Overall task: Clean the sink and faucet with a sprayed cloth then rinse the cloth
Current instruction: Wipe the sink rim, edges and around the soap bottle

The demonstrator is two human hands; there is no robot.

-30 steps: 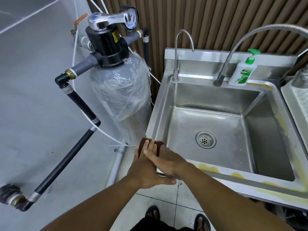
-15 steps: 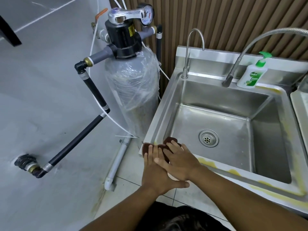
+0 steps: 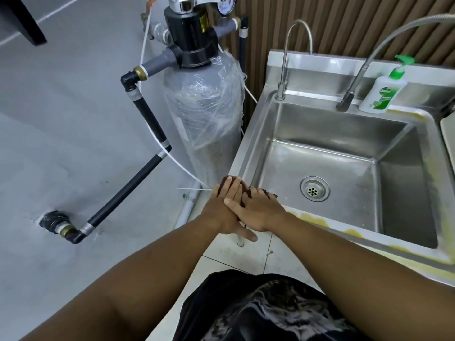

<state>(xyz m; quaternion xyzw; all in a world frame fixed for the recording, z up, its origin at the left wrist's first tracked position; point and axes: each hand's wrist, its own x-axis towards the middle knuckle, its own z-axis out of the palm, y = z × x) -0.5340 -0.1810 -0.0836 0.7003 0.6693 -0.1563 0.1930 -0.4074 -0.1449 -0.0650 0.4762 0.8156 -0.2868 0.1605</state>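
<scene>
The cloth, dark brown, is located on the front left corner of the sink rim and is largely covered by both hands. The left hand is laid flat on the cloth with fingers straight and close together, pointing away from the body; the thumb is extended to the side. The right hand is likewise spread flat, fingers straight, and is laid partly over the back of the left hand. The cloth is pressed down, not pinched.

The basin is stainless steel, with a round drain set in its floor. Yellowish staining is seen along the front rim, to the right of the hands. A thin gooseneck faucet is mounted at the rear left corner. A flexible-hose faucet is mounted at the rear right, with a green-capped soap bottle standing upright just beside its base.

To the left of the sink, a grey filter tank wrapped in clear plastic is positioned. Black piping is routed from it down to the grey wall surface.
</scene>
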